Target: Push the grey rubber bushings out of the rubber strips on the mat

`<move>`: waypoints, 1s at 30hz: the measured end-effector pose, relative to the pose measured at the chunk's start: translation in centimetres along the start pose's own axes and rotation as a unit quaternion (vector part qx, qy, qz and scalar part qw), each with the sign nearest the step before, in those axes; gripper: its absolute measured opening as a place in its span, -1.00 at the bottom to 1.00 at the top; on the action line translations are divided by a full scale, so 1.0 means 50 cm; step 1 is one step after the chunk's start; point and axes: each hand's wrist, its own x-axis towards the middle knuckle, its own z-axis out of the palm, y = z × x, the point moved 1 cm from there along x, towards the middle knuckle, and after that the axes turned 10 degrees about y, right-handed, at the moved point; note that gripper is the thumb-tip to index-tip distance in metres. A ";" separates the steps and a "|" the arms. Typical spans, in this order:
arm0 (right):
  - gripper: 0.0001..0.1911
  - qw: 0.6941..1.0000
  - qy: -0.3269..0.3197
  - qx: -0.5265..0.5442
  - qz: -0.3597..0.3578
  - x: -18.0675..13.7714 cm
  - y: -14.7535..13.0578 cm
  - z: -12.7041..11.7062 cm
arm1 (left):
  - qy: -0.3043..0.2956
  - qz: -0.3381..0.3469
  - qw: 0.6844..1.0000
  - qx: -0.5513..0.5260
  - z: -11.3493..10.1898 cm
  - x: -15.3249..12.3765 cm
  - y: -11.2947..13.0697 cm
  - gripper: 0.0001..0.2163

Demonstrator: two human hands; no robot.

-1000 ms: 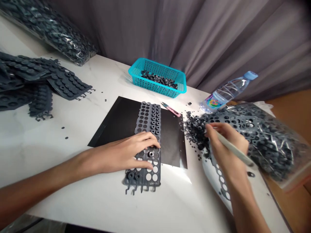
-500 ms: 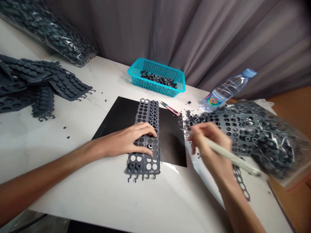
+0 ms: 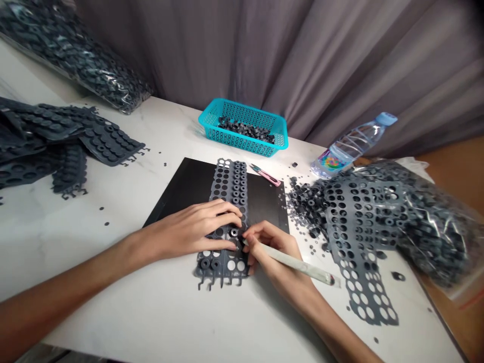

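Perforated sheet (image 3: pixel 230 181) lies partly on a black mat (image 3: pixel 172 189), left hand (image 3: pixel 194 229) pressing it with splayed fingers, likely for steadiness, right hand (image 3: pixel 278 244) pinching a pen-like tool (image 3: pixel 302 267) low, presumably for control.

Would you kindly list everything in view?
Table: one, white, foreground
Curtain: one, grey, behind
Surface: one, brown, right edge
Mat: one, black, table's middle
Holed strip: one, dark grey, partly on mat
Pen-shaped tool: one, whitish, tip by strip
Snips: one, pink, along mat's edge
Basket: one, turquoise, table's back
Bottle: one, clear, right of basket
Filled bags: two, clear, left and right
Piled sheets: several, dark grey, left
Holed sheet: at least one, grey, by right bag
Loose pieces: many, dark, basket and table
Left hand: one, bare, on strip
Right hand: one, bare, holding tool
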 end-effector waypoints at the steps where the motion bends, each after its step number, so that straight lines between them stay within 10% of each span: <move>1: -0.91 1.000 0.001 -0.002 0.000 0.000 0.000 0.000 | 0.000 -0.001 1.000 0.002 0.000 0.000 0.000 -0.68; 26: -0.83 0.996 -0.006 -0.084 -0.040 -0.006 -0.003 0.004 | 0.033 0.051 0.996 0.064 0.018 -0.003 0.027 -0.77; 30: -0.81 0.990 0.017 -0.125 -0.068 -0.012 -0.004 0.009 | 0.183 -0.056 0.980 -0.048 -0.015 0.006 0.047 -0.81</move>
